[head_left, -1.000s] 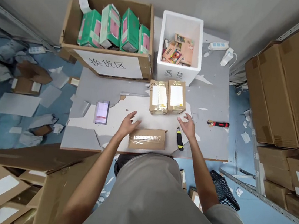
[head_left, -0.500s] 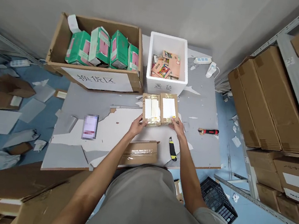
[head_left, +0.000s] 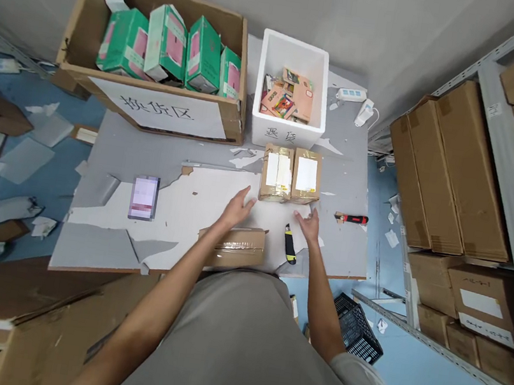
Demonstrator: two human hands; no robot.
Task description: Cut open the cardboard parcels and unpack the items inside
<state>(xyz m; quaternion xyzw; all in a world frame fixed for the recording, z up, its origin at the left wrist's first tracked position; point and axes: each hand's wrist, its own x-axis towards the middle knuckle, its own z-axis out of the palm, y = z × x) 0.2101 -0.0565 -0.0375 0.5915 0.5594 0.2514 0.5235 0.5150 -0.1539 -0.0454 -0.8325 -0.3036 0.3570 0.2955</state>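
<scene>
Two small taped cardboard boxes with white labels stand side by side on the table, a left box [head_left: 277,175] and a right box [head_left: 306,177]. My left hand [head_left: 238,208] is open just left of and below them, fingers apart and holding nothing. Below the right box, my right hand [head_left: 309,223] is open too, empty and clear of the cardboard. A yellow-and-black utility knife [head_left: 290,244] lies between my forearms. Nearest my body rests a longer brown carton [head_left: 239,248], partly covered by my left forearm.
Behind stand a white foam box [head_left: 285,134] with orange packets and a large carton [head_left: 237,112] of green boxes. A red-and-black cutter [head_left: 352,219] lies right, a phone-like blurred rectangle [head_left: 144,198] left. Shelves of cartons [head_left: 466,179] flank the table's right side.
Both hands have let go of the two small boxes and drawn back toward me. The boxes now stand against the foam box's front. The camera view has shifted.
</scene>
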